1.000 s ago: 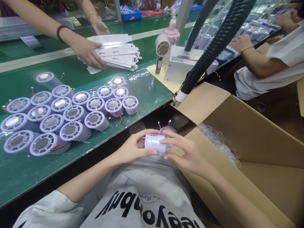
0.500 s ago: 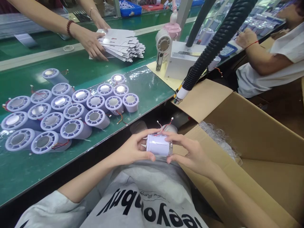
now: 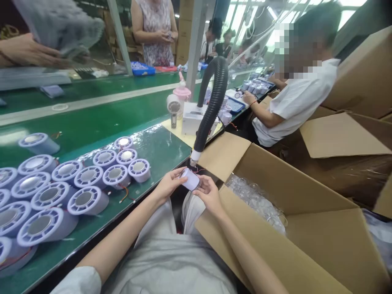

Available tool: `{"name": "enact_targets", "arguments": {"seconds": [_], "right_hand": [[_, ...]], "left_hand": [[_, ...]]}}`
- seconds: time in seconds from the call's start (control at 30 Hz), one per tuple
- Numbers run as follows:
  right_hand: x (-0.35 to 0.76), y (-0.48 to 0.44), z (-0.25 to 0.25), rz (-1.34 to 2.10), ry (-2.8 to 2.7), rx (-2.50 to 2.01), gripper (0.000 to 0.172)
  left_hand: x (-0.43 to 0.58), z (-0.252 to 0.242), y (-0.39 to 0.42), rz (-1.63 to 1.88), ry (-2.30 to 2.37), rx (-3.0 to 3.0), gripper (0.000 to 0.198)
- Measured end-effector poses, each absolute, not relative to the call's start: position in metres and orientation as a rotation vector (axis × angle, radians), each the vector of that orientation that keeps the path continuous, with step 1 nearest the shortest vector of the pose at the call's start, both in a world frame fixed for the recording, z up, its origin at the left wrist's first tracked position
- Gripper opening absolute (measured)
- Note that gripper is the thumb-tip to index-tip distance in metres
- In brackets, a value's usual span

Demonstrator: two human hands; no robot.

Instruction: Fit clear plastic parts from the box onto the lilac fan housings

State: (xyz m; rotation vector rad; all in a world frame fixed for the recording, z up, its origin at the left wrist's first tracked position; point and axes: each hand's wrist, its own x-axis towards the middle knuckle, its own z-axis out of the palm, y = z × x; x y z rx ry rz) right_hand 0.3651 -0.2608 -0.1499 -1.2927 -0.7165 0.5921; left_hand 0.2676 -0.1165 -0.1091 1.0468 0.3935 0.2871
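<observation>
Both my hands hold one small lavender cylindrical housing (image 3: 190, 179) over my lap, tilted, with a clear cap at its right end. My left hand (image 3: 168, 187) grips its left end with thumb and fingers. Around the clear end are the fingers of my right hand (image 3: 210, 192), partly hiding it. Thin wires show behind the housing, just below the metal tip of a black corrugated hose (image 3: 211, 106). On the green table (image 3: 153, 155) to my left stand several similar lavender housings (image 3: 88, 176) with round silvery discs on top, some with red wires.
An open cardboard box (image 3: 324, 241) holding clear plastic pieces (image 3: 255, 200) is at my right. A white device (image 3: 191, 118), a small fan (image 3: 174, 107) and a pink cup (image 3: 183, 93) stand beyond the hose. A co-worker in white (image 3: 294, 106) sits farther right.
My view has swung up and to the right. The housing has tilted in my hands and is now near the hose tip. Another person's hands have lifted the stack of white sheets, now blurred.
</observation>
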Motion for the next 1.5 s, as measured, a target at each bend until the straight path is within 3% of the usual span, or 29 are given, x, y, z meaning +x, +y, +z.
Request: {"name": "enact_targets", "arguments": {"seconds": [0.23, 0.53, 0.93, 1.2, 1.5], "right_hand": [[0.380, -0.270, -0.142, 0.568, -0.829, -1.309, 0.047], [0.349, -0.314, -0.079, 0.415, -1.397, -1.544, 0.042], [0.326, -0.327, -0.046, 0.913, -1.133, -1.472, 0.044], [0.321, -0.327, -0.049, 1.183, -0.860, -1.310, 0.038], [0.315, -0.320, -0.050, 1.330, -0.662, -1.227, 0.045]], "left_hand": [[0.266, -0.108, -0.113, 0.272, 0.322, 1.106, 0.055], [0.198, -0.090, -0.133, 0.148, 0.096, 1.278, 0.071], [0.165, -0.065, -0.148, 0.213, -0.001, 1.562, 0.079], [0.162, -0.064, -0.149, 0.262, -0.038, 1.671, 0.085], [0.159, -0.064, -0.147, 0.276, -0.058, 1.740, 0.087]]}}
